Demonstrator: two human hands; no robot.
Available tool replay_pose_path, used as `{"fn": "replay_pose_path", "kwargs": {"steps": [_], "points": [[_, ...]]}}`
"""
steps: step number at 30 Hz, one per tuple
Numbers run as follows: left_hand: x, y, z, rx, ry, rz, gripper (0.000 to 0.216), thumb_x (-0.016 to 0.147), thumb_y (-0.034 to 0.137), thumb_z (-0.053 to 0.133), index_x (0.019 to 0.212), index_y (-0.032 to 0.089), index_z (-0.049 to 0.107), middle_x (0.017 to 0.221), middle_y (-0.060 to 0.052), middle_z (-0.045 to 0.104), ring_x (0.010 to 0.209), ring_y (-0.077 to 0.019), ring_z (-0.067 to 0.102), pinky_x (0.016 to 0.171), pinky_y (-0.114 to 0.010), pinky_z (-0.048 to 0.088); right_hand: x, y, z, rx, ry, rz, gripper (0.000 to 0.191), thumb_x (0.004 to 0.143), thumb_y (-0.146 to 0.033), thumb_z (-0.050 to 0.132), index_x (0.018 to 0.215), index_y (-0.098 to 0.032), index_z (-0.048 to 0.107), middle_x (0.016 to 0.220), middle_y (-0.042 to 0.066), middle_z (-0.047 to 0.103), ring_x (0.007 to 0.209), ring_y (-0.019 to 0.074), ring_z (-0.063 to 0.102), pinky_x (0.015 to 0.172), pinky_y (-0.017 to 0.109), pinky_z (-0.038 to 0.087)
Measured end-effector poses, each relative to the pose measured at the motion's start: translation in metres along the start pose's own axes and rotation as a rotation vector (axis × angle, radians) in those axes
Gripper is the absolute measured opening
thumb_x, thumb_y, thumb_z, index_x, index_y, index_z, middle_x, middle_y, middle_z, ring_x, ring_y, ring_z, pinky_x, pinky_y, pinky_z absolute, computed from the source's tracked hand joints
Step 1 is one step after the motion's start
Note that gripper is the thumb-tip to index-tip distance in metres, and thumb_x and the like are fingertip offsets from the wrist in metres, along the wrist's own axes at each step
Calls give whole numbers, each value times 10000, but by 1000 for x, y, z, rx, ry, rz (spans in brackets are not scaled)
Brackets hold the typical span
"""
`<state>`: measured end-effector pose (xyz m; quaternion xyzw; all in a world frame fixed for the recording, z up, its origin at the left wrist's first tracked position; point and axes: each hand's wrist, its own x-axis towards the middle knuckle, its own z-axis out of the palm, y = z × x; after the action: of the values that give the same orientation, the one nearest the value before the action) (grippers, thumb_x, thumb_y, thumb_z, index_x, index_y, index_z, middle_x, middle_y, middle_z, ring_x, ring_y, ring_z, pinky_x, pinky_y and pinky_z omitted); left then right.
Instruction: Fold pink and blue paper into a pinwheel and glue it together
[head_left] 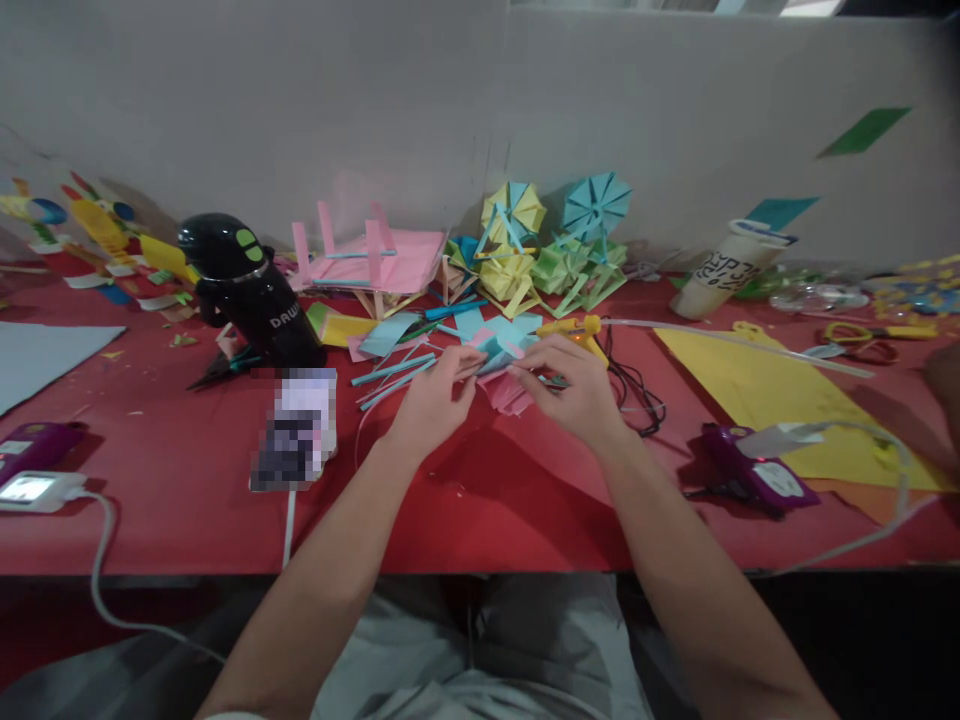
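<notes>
Both hands are at a blue and pink folded paper piece (501, 345) above the middle of the red table. My left hand (446, 392) pinches its left side with thumb and fingers close together. On the right side, my right hand (568, 385) has its fingertips closed at the paper's edge. Pink folded paper (506, 392) shows just below the fingertips. A yellow glue gun (574, 328) lies right behind my right hand, partly hidden by it. Blue paper strips (394, 372) lie left of the paper piece.
Behind stand yellow and blue folded paper umbrellas (598, 200) and a pink paper table (375, 262). A black bottle (251, 290) and a blurred phone (296, 430) are left. Rightward are a paper cup (729, 268), yellow sheet (780, 400), purple power socket (757, 468) and scissors (851, 340).
</notes>
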<state>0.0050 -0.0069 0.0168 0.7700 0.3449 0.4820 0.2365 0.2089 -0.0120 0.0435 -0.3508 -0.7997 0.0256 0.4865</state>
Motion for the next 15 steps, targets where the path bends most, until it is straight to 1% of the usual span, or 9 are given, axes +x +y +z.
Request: {"fn": "replay_pose_path", "kwargs": {"steps": [5,10,13,15], "points": [[0,0,1,5,-23,9,322,866,40,517,1134,217,504,1205,-87,701,1129,-214,694,980,-406,586,-1,-1,3,-56,25,2,145,917,-300,619,800,-231,670,807,45,672,754,183,647,689,329,536],[0,2,1,18,-30,32,353,846,28,529,1147,209,503,1193,-90,699,1111,-207,701,973,-385,591,-1,-3,6,-92,65,-39,120,912,-252,627,802,-216,657,798,43,671,747,175,651,681,308,529],[-1,6,0,33,-49,13,394,818,40,569,1169,205,501,1207,-91,692,1120,-208,696,985,-368,581,-2,-2,7,-124,83,-59,117,912,-233,621,803,-205,652,791,42,667,741,167,648,681,294,524],[-1,8,0,34,-65,-15,394,817,85,614,1173,207,500,1221,-94,690,1138,-215,688,994,-363,574,-2,-2,8,-143,93,-75,116,913,-222,615,805,-204,652,795,40,668,744,162,649,697,289,526]]}}
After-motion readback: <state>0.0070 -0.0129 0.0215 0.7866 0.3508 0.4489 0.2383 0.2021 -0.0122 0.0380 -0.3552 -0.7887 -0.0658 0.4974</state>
